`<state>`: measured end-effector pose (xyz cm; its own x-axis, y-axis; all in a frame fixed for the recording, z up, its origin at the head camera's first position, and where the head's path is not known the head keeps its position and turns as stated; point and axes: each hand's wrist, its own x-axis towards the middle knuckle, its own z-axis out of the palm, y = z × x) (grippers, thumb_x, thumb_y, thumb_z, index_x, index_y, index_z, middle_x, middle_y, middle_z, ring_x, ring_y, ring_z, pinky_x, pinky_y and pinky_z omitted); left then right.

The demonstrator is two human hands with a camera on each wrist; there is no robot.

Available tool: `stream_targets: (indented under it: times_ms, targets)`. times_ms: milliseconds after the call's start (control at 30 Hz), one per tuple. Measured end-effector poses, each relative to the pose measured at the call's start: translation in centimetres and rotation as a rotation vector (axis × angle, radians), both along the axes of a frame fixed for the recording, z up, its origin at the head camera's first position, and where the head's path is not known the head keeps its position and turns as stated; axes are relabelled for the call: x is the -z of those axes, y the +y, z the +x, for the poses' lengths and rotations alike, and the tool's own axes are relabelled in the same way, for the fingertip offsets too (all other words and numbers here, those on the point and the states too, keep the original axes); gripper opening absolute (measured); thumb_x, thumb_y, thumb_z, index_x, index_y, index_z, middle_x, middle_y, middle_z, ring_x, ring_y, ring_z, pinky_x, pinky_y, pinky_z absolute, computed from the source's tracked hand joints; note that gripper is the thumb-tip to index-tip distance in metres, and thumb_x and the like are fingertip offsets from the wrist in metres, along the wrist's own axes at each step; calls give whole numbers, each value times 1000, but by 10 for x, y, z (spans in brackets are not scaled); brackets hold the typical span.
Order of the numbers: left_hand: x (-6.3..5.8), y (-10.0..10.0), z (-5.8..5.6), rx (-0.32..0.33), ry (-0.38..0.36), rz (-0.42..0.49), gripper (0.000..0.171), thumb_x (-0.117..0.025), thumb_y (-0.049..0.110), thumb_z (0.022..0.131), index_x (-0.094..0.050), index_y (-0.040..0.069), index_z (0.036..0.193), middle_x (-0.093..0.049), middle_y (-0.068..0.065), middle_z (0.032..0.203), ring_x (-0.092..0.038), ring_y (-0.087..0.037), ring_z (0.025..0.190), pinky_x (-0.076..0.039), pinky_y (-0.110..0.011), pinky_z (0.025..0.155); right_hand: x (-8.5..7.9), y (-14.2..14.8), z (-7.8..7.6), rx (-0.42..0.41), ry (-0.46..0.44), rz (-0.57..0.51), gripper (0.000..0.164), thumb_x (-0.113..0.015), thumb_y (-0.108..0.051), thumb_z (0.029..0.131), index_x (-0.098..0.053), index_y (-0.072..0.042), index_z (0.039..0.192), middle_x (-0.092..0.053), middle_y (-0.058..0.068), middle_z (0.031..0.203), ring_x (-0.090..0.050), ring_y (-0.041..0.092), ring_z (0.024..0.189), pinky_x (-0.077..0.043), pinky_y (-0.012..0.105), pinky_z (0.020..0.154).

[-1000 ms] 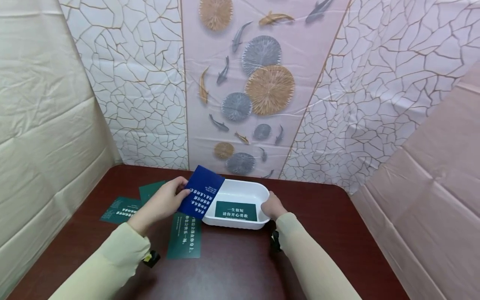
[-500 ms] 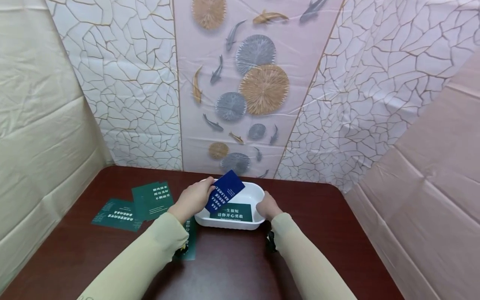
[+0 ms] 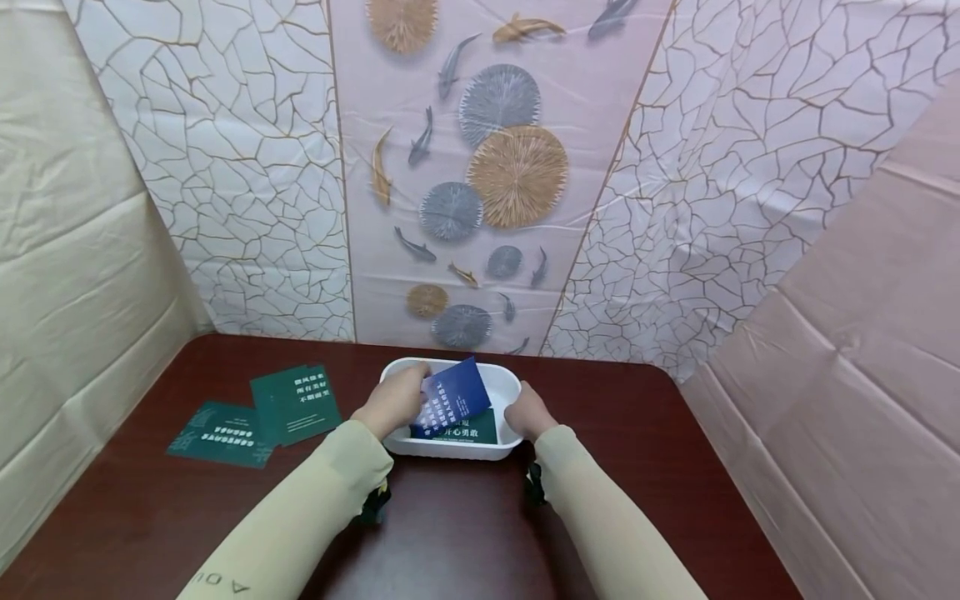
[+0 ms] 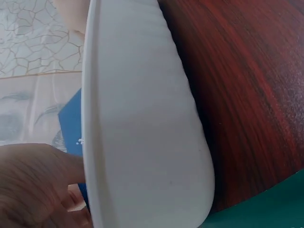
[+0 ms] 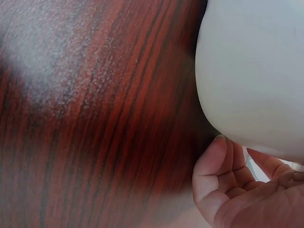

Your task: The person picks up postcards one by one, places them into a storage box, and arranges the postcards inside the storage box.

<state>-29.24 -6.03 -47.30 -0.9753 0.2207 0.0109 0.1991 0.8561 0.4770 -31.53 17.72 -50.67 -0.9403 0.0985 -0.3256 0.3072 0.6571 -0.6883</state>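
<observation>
A blue card [image 3: 461,392] with white lettering is held by its left side in my left hand [image 3: 397,400], tilted inside the white plastic tray [image 3: 450,451]. Beneath it, a green card [image 3: 483,427] lies in the tray, partly covered. My right hand [image 3: 529,412] grips the tray's right end. In the right wrist view its thumb [image 5: 213,154] touches the tray wall [image 5: 256,76], with the other fingers curled behind. The left wrist view shows the tray's side [image 4: 137,118] hiding most of the blue card [image 4: 71,123] and the fingertips.
Left of the tray, overlapping green cards [image 3: 296,404] and another green card [image 3: 225,435] lie on the dark red wooden table [image 3: 465,533]. One more green card [image 4: 270,204] sits beside the tray, mostly hidden under my left arm. Patterned cloth [image 3: 450,250] hangs behind.
My left hand has carried the blue card rightward from beside the tray and lowered it into it. My right hand has kept its grip on the tray. The head view has shifted slightly.
</observation>
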Motion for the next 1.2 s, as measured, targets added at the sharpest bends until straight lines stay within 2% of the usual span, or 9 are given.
stream_targets:
  times_ms: [200,400,533,700,900,1067,1200]
  targets:
    - [8,1,0,5,-1,-82,56,-71,6,83,-49,5,135,-58,-16,118,-57,-29,106,-49,-50,84,1,0,1,-2,12,-3,70,-52,5,89,-22,-3,151,-38,22,145,-45,34,125,-45,53,94]
    - [16,4,1,20,9,-147,69,-74,8,80,-42,1,140,-48,-22,131,-47,-38,119,-42,-51,96,-1,-1,2,9,15,-2,68,-53,5,89,-25,-3,150,-41,21,143,-46,33,123,-45,54,94]
    - [17,7,0,51,16,-185,67,-72,8,81,-41,0,140,-44,-24,136,-42,-42,123,-38,-53,100,-1,-1,3,10,16,3,69,-53,5,88,-25,-3,151,-41,21,143,-46,33,123,-45,53,93]
    - [19,10,-2,78,20,-240,67,-71,19,83,-42,2,141,-45,-21,137,-42,-41,123,-37,-54,99,0,-1,3,4,20,0,69,-54,6,87,-26,-2,150,-43,22,140,-48,33,120,-47,52,90]
    - [16,13,-1,87,-33,-201,68,-74,17,78,-45,1,137,-48,-19,134,-44,-40,121,-38,-55,97,1,-2,3,3,30,1,68,-54,7,87,-28,-1,148,-44,22,138,-49,33,118,-48,52,89]
    - [12,16,1,117,-77,-207,66,-77,17,74,-49,-2,130,-51,-19,128,-48,-40,114,-42,-53,91,1,-2,3,12,25,-2,66,-55,6,87,-29,-2,147,-46,21,136,-50,33,116,-49,53,88]
    - [12,17,1,130,-110,-210,61,-76,25,77,-51,1,128,-53,-18,124,-49,-40,111,-41,-53,90,1,-2,2,13,24,-1,66,-55,6,87,-30,-2,147,-46,21,135,-50,33,116,-48,53,89]
